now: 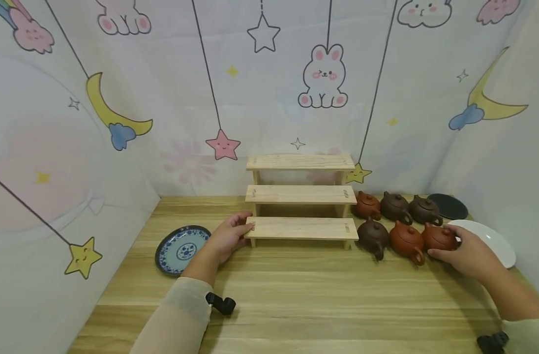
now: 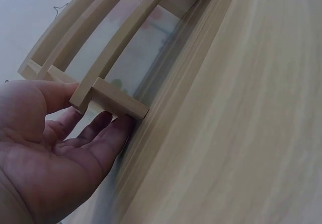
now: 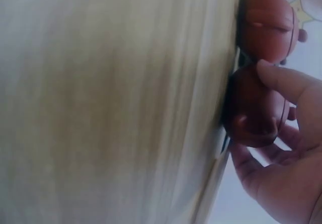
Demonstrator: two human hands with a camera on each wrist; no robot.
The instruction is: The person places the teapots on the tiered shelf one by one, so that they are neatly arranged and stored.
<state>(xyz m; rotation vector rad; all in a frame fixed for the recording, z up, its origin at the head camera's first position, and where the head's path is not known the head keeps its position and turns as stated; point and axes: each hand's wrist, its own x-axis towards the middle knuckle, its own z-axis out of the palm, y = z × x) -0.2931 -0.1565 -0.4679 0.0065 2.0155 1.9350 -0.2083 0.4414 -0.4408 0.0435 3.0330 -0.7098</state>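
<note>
A pale wooden three-step display stand (image 1: 300,228) stands at the back middle of the table. My left hand (image 1: 227,238) holds its lowest step at the left end; in the left wrist view the thumb lies on the board's end and the fingers bend against the support leg (image 2: 118,99). At the right, my right hand (image 1: 470,253) grips a reddish-brown clay teapot (image 1: 438,237), thumb on one side and fingers on the other, as the right wrist view shows (image 3: 254,100). Beside it sit an orange-brown teapot (image 1: 405,241) and a dark brown teapot (image 1: 373,236).
Behind these, a reddish teapot (image 1: 367,204) and two dark ones (image 1: 394,206) form a back row. A black dish (image 1: 448,206) and a white plate (image 1: 501,243) lie at the right. A blue-patterned plate (image 1: 169,250) lies left. Printed curtains (image 1: 269,98) enclose the table.
</note>
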